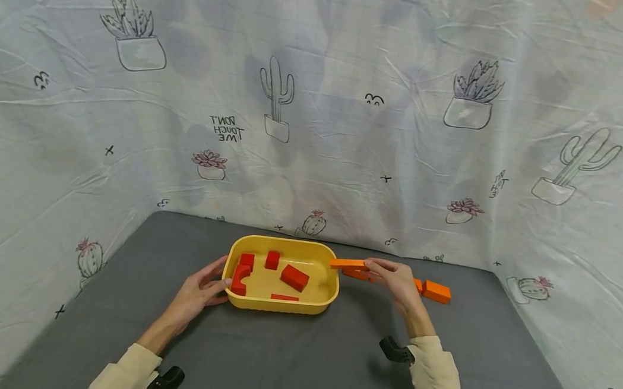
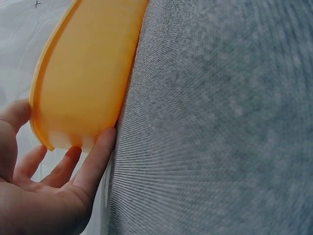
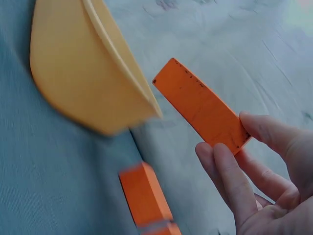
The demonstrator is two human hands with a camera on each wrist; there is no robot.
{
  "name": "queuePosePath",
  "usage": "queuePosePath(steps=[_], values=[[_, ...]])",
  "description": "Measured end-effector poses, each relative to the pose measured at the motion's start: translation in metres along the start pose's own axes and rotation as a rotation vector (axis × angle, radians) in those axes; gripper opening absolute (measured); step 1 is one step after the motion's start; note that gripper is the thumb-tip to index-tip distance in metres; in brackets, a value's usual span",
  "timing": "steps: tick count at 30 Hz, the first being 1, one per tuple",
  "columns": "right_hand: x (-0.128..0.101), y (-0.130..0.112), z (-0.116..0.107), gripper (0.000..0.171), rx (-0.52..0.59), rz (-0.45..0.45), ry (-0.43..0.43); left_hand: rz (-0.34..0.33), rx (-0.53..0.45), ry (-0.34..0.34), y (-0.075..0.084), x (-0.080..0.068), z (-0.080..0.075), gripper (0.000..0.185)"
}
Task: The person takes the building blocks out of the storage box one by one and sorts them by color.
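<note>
A yellow tub [image 1: 283,305] stands on the grey tabletop with several red blocks [image 1: 294,278] in it, one with an arched cut-out. At the tub's left end my left hand [image 1: 198,294] holds its rim and outer wall, fingertips touching the plastic in the left wrist view. My right hand [image 1: 396,282] pinches one end of a flat, long orange block [image 3: 200,105] between thumb and fingers. The block's free end is at the tub's right rim in the head view; the right wrist view shows it apart from the tub [image 3: 88,68].
More orange blocks [image 1: 436,292] lie on the table to the right of the tub, some partly hidden behind my right hand. A pale curtain [image 1: 326,130] with drawn cacti hangs along the back and sides of the grey table [image 1: 290,360].
</note>
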State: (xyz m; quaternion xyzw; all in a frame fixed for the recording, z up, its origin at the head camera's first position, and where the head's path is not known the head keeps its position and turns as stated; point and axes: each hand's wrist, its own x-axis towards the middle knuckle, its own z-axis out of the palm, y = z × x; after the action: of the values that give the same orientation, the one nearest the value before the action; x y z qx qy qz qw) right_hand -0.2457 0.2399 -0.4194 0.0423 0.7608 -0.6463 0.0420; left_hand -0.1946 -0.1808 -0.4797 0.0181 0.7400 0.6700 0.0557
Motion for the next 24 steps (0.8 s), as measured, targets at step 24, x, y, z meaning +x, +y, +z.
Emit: queuePosePath(steps=[24], values=[[-0.016, 0.047, -0.156, 0.065, 0.1, 0.143, 0.199, 0.016, 0.002, -0.005, -0.003, 0.002, 0.001, 0.069]])
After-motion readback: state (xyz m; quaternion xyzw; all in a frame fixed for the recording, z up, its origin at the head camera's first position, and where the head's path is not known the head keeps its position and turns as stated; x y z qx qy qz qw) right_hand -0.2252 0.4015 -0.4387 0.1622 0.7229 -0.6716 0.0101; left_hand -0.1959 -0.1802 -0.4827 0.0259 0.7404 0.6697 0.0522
